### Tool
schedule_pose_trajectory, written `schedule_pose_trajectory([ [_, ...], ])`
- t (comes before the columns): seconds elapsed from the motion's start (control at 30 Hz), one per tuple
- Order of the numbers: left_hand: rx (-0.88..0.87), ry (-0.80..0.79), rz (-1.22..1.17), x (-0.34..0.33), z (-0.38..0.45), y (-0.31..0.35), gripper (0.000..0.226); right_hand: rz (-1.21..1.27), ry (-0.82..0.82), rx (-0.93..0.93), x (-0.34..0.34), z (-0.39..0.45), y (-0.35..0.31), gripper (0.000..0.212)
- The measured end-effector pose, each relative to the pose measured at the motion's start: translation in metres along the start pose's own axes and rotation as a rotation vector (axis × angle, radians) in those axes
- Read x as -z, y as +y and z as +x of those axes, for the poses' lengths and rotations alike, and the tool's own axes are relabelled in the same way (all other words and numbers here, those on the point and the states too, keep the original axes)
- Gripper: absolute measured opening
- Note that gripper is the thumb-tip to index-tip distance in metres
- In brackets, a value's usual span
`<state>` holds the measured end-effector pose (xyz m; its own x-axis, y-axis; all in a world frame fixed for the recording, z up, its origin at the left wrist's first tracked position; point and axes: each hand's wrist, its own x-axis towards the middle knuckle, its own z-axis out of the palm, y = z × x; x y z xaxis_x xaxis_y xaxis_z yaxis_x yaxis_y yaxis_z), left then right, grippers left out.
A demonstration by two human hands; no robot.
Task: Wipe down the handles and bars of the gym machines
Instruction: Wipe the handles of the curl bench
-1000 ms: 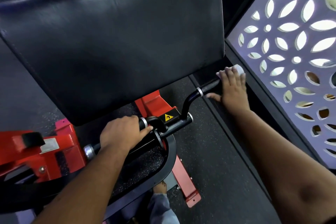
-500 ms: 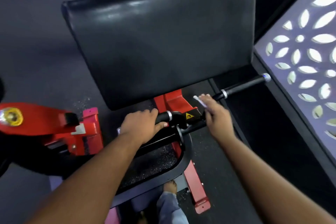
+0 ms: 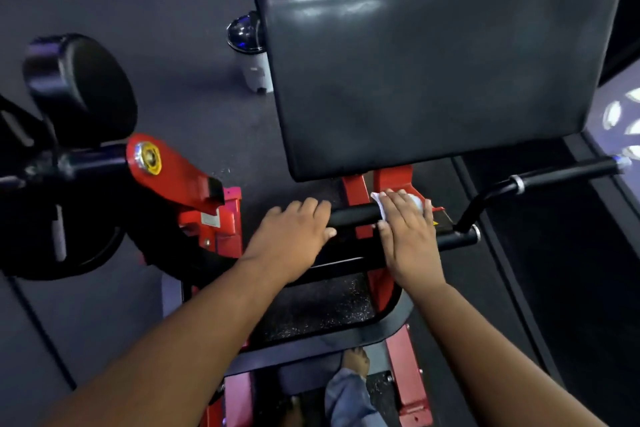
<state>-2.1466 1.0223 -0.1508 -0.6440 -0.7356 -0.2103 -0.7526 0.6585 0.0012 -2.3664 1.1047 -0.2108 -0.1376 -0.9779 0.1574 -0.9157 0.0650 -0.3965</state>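
Observation:
A black curl bar (image 3: 351, 215) runs across the red machine frame below the big black arm pad (image 3: 433, 62). My left hand (image 3: 294, 236) grips the bar's left part. Just right of it, my right hand (image 3: 408, 236) presses a white cloth (image 3: 381, 203) onto the middle of the bar; the cloth shows above and left of the fingers. The bar bends upward on the right into the black right handle (image 3: 561, 173) with a silver ring, which nothing touches.
A red pivot arm (image 3: 173, 173) and a round black roller pad (image 3: 86, 90) stand at the left. A small bin with a dark domed lid (image 3: 251, 52) sits on the floor behind. A patterned panel (image 3: 623, 121) lines the right edge. My foot (image 3: 356, 360) is below the frame.
My right hand with the cloth left the far right handle and came leftward to the bar's middle, next to my left hand. The view has swung left; my left hand keeps its grip.

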Motion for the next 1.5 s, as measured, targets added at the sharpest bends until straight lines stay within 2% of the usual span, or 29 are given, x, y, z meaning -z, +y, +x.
schedule_pose_trajectory([
  [0.07, -0.008, 0.011, -0.014, -0.005, -0.006, -0.006, 0.053, 0.029, 0.003, 0.048, -0.006, 0.000, -0.016, 0.049],
  [0.13, -0.016, 0.014, -0.014, -0.008, -0.008, -0.010, 0.055, 0.089, -0.051, 0.200, -0.008, 0.001, -0.038, 0.051],
  [0.23, -0.018, 0.023, -0.013, -0.008, -0.007, -0.009, 0.056, 0.076, -0.088, 0.342, -0.004, 0.010, -0.031, 0.049],
  [0.27, -0.015, 0.033, -0.019, -0.010, -0.007, -0.007, 0.055, 0.057, -0.049, 0.302, -0.004, 0.012, -0.020, 0.047],
  [0.33, -0.006, 0.061, -0.053, -0.012, -0.008, -0.005, 0.052, 0.028, 0.048, 0.102, -0.006, 0.009, -0.003, 0.044],
  [0.4, 0.004, 0.070, -0.066, -0.014, -0.009, -0.003, 0.052, 0.035, 0.094, 0.010, -0.014, 0.004, -0.016, 0.044],
  [0.5, 0.004, 0.058, -0.093, -0.014, -0.009, -0.003, 0.052, 0.161, 0.002, 0.152, -0.020, 0.001, -0.060, 0.048],
  [0.6, -0.003, 0.048, -0.100, -0.014, -0.010, -0.004, 0.048, 0.158, -0.009, 0.240, -0.012, 0.005, -0.053, 0.047],
  [0.7, -0.003, 0.050, -0.095, -0.013, -0.009, -0.004, 0.044, 0.091, 0.079, -0.003, -0.013, 0.003, -0.022, 0.046],
  [0.77, 0.002, 0.049, -0.099, -0.014, -0.009, -0.003, 0.043, 0.089, 0.105, -0.067, -0.018, -0.002, -0.032, 0.047],
  [0.87, 0.010, 0.054, -0.101, -0.015, -0.010, -0.004, 0.042, 0.184, 0.027, 0.110, -0.024, -0.008, -0.069, 0.051],
  [0.93, 0.000, 0.051, -0.110, -0.014, -0.009, -0.005, 0.042, 0.185, 0.014, 0.229, -0.020, -0.004, -0.065, 0.051],
  [0.97, -0.002, 0.050, -0.112, -0.013, -0.009, -0.005, 0.041, 0.158, 0.031, 0.224, -0.019, -0.001, -0.055, 0.050],
  [1.03, 0.001, 0.047, -0.110, -0.013, -0.009, -0.004, 0.040, 0.114, 0.103, 0.070, -0.019, 0.003, -0.030, 0.046],
  [1.1, 0.013, 0.038, -0.114, -0.013, -0.011, -0.004, 0.040, 0.091, 0.169, -0.067, -0.023, 0.003, -0.030, 0.043],
  [1.13, 0.019, 0.034, -0.119, -0.013, -0.011, -0.004, 0.040, 0.090, 0.174, -0.073, -0.025, 0.003, -0.040, 0.042],
  [1.23, 0.024, 0.028, -0.127, -0.013, -0.009, -0.005, 0.039, 0.153, 0.068, 0.109, -0.023, 0.008, -0.065, 0.041],
  [1.3, 0.020, 0.029, -0.125, -0.012, -0.008, -0.005, 0.039, 0.137, 0.006, 0.205, -0.014, 0.016, -0.056, 0.041],
  [1.4, 0.024, 0.026, -0.119, -0.012, -0.010, -0.004, 0.040, 0.048, 0.077, 0.060, -0.013, 0.020, -0.026, 0.039],
  [1.47, 0.020, 0.022, -0.129, -0.011, -0.011, -0.004, 0.044, 0.023, 0.112, -0.071, -0.021, 0.012, -0.032, 0.044],
  [1.5, 0.010, 0.016, -0.130, -0.010, -0.011, -0.005, 0.046, 0.037, 0.106, -0.081, -0.025, 0.008, -0.043, 0.048],
])
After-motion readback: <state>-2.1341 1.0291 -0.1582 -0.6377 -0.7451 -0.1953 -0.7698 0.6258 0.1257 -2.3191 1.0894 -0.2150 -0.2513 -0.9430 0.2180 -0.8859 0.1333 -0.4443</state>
